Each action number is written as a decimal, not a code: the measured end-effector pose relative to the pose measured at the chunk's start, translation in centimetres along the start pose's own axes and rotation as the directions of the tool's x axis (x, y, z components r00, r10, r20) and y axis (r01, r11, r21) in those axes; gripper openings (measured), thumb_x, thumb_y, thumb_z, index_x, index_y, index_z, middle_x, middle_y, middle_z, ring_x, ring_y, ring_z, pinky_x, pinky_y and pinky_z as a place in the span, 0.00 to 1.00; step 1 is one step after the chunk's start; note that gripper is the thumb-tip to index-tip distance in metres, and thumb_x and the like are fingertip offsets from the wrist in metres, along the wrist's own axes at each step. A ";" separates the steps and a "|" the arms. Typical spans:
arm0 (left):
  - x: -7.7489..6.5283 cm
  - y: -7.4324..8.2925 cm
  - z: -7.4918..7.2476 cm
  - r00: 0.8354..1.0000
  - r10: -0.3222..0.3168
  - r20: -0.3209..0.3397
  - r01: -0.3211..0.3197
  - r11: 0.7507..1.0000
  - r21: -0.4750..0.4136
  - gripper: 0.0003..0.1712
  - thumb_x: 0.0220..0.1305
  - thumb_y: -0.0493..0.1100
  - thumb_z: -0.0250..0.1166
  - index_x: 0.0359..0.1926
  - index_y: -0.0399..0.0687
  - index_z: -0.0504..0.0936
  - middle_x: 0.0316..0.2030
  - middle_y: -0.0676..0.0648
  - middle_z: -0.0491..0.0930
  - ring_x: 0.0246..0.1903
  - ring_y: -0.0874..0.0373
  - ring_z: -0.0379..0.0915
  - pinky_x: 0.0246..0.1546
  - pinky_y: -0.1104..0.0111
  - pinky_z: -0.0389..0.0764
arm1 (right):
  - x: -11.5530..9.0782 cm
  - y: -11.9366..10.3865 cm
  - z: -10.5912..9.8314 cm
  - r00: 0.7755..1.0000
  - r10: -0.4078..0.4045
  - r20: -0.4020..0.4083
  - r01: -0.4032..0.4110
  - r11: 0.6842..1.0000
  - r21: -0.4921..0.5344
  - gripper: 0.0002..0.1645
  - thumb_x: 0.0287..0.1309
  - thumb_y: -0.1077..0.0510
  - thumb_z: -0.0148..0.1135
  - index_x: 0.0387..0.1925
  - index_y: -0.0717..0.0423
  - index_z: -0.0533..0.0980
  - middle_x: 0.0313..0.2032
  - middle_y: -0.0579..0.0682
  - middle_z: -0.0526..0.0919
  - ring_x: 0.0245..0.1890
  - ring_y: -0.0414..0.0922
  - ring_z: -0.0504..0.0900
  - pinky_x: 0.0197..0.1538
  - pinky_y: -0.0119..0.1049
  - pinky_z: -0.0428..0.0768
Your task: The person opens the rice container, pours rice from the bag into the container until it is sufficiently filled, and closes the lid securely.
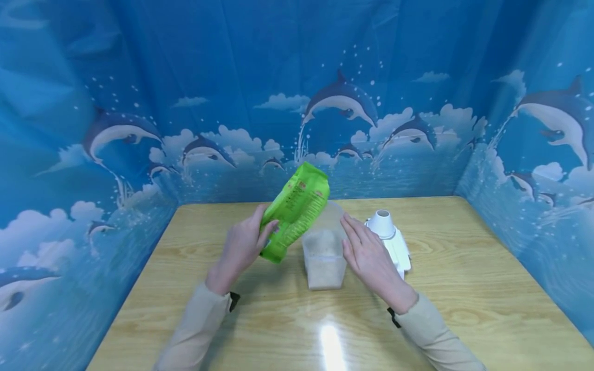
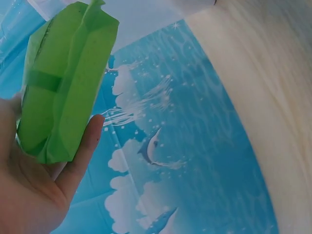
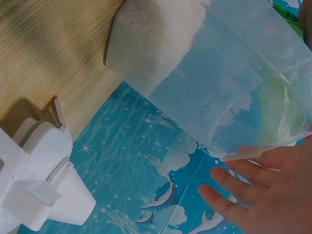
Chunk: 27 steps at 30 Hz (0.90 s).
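My left hand [image 1: 237, 250] grips a green bag [image 1: 299, 203] with printed text, fingers behind and thumb across its front. The bag leans to the right, its top above a tall translucent plastic container [image 1: 325, 275]. Pale, fine contents [image 3: 151, 36] fill the container's lower part; whether they are grains or powder I cannot tell. In the left wrist view a seam runs along the bag [image 2: 73, 87]. My right hand [image 1: 373, 255] is held with fingers straight by the container's right side near its rim. In the right wrist view its fingertips [image 3: 222, 175] lie close to that rim; contact is unclear.
A white plastic piece with a cone-shaped spout [image 1: 382, 225] lies on the wooden table [image 1: 464, 273], right of the container and partly behind my right hand. A blue dolphin-print curtain [image 1: 260, 62] encloses the table's back and sides.
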<state>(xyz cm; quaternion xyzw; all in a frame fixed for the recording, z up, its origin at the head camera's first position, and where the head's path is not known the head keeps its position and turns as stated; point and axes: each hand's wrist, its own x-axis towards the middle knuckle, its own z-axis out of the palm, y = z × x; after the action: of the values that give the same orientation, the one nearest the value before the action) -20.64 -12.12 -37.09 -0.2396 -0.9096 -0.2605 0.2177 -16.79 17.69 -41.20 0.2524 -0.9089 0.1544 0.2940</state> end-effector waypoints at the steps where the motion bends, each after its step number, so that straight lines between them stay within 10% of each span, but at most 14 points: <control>1: -0.1 0.0 0.1 1.000 -0.020 0.012 0.020 1.000 -0.012 0.21 0.74 0.48 0.62 0.58 0.38 0.73 0.22 0.50 0.76 0.15 0.64 0.64 0.13 0.73 0.69 | 0.0 0.0 0.0 1.000 0.000 -0.001 0.000 1.000 0.000 0.32 0.76 0.50 0.40 0.69 0.68 0.67 0.69 0.63 0.70 0.66 0.61 0.72 0.65 0.58 0.74; 10: -1.4 -0.3 1.0 0.979 -0.180 0.094 0.195 0.965 -0.177 0.38 0.65 0.55 0.70 0.66 0.39 0.68 0.26 0.47 0.79 0.16 0.61 0.71 0.14 0.70 0.74 | -0.1 0.1 0.0 1.000 0.006 0.009 -0.006 1.000 -0.001 0.32 0.76 0.50 0.41 0.70 0.67 0.66 0.70 0.63 0.70 0.66 0.61 0.72 0.65 0.58 0.73; 27: -3.6 -1.3 2.7 0.898 -0.388 0.209 0.436 0.711 -0.552 0.41 0.58 0.51 0.76 0.69 0.48 0.68 0.45 0.43 0.85 0.38 0.55 0.82 0.39 0.65 0.86 | -0.1 0.1 0.0 0.999 0.023 0.032 -0.024 1.000 0.014 0.32 0.77 0.50 0.41 0.70 0.66 0.66 0.70 0.62 0.70 0.67 0.60 0.71 0.67 0.57 0.72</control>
<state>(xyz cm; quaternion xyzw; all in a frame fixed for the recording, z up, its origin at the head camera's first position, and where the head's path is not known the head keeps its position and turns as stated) -19.25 -12.64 -41.50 -0.0958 -0.8222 -0.5600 0.0338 -16.77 17.77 -41.21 0.2463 -0.9152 0.1602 0.2758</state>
